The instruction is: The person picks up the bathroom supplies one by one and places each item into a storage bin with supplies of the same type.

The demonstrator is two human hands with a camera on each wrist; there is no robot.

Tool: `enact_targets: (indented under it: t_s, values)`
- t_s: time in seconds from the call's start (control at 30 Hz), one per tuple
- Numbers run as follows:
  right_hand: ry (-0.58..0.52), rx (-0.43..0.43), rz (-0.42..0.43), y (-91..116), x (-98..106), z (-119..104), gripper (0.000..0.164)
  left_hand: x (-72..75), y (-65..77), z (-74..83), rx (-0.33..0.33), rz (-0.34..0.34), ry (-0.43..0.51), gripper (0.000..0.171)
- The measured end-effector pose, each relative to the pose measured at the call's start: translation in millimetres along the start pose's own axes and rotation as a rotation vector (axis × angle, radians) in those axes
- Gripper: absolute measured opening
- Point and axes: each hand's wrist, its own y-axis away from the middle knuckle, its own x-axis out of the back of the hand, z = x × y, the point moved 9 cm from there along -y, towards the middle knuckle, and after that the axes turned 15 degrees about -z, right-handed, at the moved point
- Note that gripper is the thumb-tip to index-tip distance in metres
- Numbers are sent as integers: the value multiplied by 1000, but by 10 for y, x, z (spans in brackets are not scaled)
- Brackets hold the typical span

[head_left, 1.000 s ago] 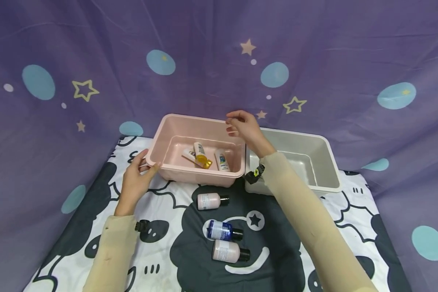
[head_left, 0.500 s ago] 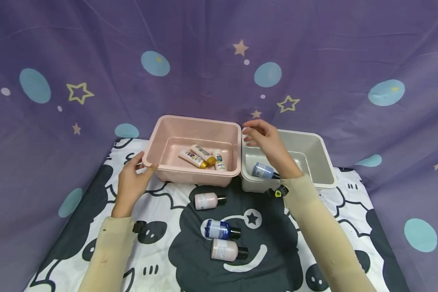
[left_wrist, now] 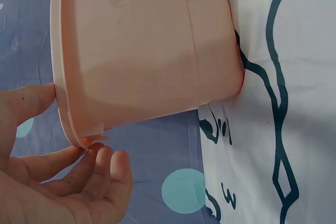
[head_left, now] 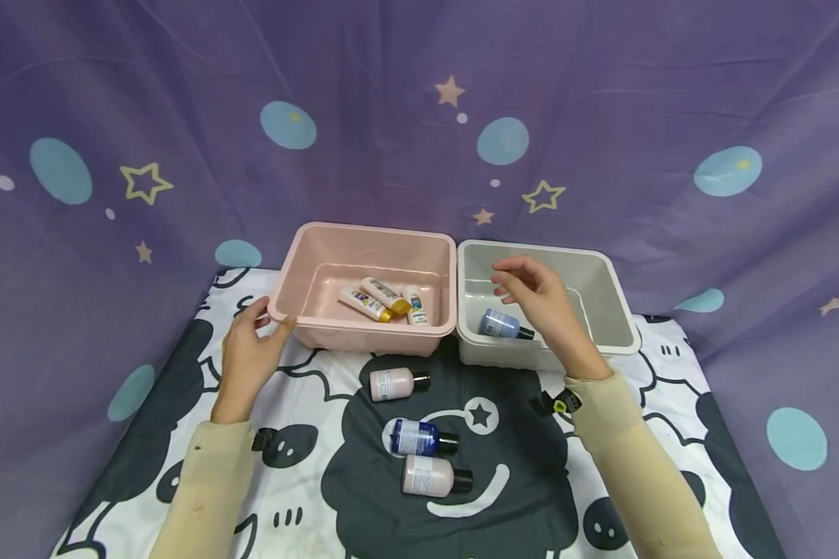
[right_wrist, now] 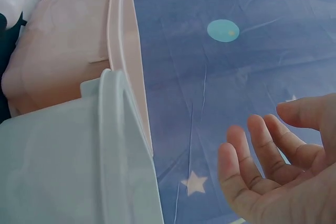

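Observation:
My left hand (head_left: 248, 353) grips the front left corner of the pink plastic bin (head_left: 363, 338), the thumb on top of the rim and the fingers under it; the left wrist view shows the bin's outer wall (left_wrist: 142, 40) close up. Three small white tubes with gold caps, one of them this tube (head_left: 384, 295), lie in that bin. Over the grey bin (head_left: 506, 354) hangs my right hand (head_left: 541, 303), its fingers loosely bent with nothing in them. Beneath that hand, a light blue bottle (head_left: 498, 324) with a black cap lies inside the grey bin.
On the sheep-patterned cloth (head_left: 363, 512) before the bins lie a pink bottle (head_left: 391, 384), a dark blue bottle (head_left: 414, 438) and another pink bottle (head_left: 426, 476), all black-capped. A purple curtain (head_left: 384, 116) rises behind the bins, which stand side by side.
My right hand has moved from the pink bin rightward over the grey one, uncovering the light blue bottle. A tube in the pink bin has settled beside another. The left hand keeps its grip.

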Motion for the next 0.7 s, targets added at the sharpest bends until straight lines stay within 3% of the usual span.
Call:
enact_targets:
  t_s: [0.4, 0.7]
  values:
    - [53, 36, 37, 417, 155, 130, 24, -21, 174, -112, 32, 9, 6, 59]
    - [42, 10, 101, 672, 297, 307, 25, -223, 251, -313, 53, -61, 0, 54]
